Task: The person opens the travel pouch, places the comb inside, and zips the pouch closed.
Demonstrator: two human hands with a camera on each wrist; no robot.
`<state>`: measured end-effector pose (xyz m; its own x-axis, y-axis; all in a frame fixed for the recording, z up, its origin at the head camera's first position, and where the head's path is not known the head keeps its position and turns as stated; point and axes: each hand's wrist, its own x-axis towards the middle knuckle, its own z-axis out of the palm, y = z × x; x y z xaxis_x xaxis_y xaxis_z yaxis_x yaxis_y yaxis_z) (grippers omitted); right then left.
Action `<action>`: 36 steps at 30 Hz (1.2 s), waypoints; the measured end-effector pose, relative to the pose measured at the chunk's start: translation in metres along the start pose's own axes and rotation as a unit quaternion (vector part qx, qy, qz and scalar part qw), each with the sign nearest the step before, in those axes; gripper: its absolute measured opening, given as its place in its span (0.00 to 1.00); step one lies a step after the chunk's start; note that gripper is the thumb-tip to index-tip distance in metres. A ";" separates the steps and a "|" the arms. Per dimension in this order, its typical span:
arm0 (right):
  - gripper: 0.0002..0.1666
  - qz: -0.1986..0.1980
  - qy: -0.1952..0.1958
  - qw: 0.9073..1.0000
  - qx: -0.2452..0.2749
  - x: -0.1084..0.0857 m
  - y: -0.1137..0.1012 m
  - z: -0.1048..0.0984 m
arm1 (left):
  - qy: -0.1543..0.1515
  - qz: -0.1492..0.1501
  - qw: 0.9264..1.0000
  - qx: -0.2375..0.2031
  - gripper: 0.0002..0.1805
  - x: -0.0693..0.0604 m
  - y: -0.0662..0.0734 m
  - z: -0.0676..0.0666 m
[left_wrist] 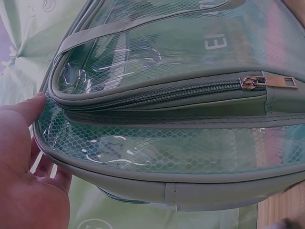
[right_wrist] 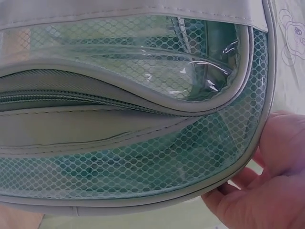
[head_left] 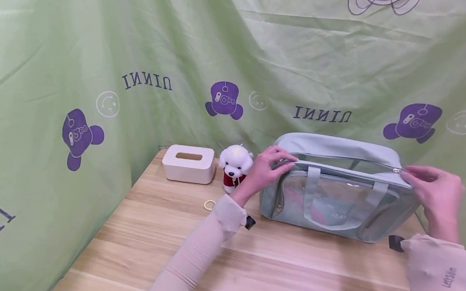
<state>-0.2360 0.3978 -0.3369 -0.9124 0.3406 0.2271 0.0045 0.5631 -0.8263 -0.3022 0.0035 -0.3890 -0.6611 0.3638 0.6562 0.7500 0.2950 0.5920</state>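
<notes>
A pale grey-green bag (head_left: 331,148) with clear mesh-lined panels and strap handles stands upright at the table's right side. Its top gapes along the zipper, and a metal zipper pull (head_left: 396,170) sits at the right end. My left hand (head_left: 265,170) grips the bag's upper left edge between thumb and fingers. At the upper right corner, beside that pull, my right hand (head_left: 439,191) pinches the edge; whether it also holds the pull is hidden. In the left wrist view, a front-pocket zipper pull (left_wrist: 257,82) shows. Something pink shows through the front panel.
Left of the bag, a white plush dog (head_left: 236,160) in a red garment stands beside a white tissue box (head_left: 188,171). A small yellow ring (head_left: 209,205) lies on the wooden table (head_left: 140,229). A printed green curtain (head_left: 191,46) hangs behind and at the left.
</notes>
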 end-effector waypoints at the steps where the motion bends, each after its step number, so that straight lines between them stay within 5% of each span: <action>1: 0.09 -0.004 -0.002 1.000 -0.020 0.001 0.000 -0.001 | 0.003 0.000 1.000 0.000 0.10 0.000 0.000 0.000; 3: 0.03 -0.009 -0.012 0.998 -0.063 0.002 0.000 -0.003 | 0.007 0.000 1.000 0.000 0.10 0.000 0.000 0.001; 8: 0.29 -0.018 -0.064 0.985 -0.159 0.005 -0.001 -0.009 | 0.015 0.005 1.000 0.004 0.10 -0.001 0.000 0.003; 13: 0.33 -0.032 -0.098 0.977 -0.186 0.006 -0.002 -0.011 | 0.045 0.020 0.999 0.001 0.09 -0.004 -0.004 0.009; 24: 0.35 -0.004 -0.061 0.986 -0.156 0.008 -0.006 0.001 | 0.122 0.056 0.991 -0.007 0.10 -0.011 -0.010 0.032; 36: 0.45 0.084 -0.077 0.990 -0.085 0.008 -0.012 0.001 | 0.153 0.081 0.985 0.013 0.09 -0.011 -0.012 0.037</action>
<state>-0.2439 0.3932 -0.3252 -0.9445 0.3285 0.0026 0.2177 0.6317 -0.7440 -0.3030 0.0286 -0.4206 -0.5044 0.1251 0.8544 0.8444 0.2783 0.4578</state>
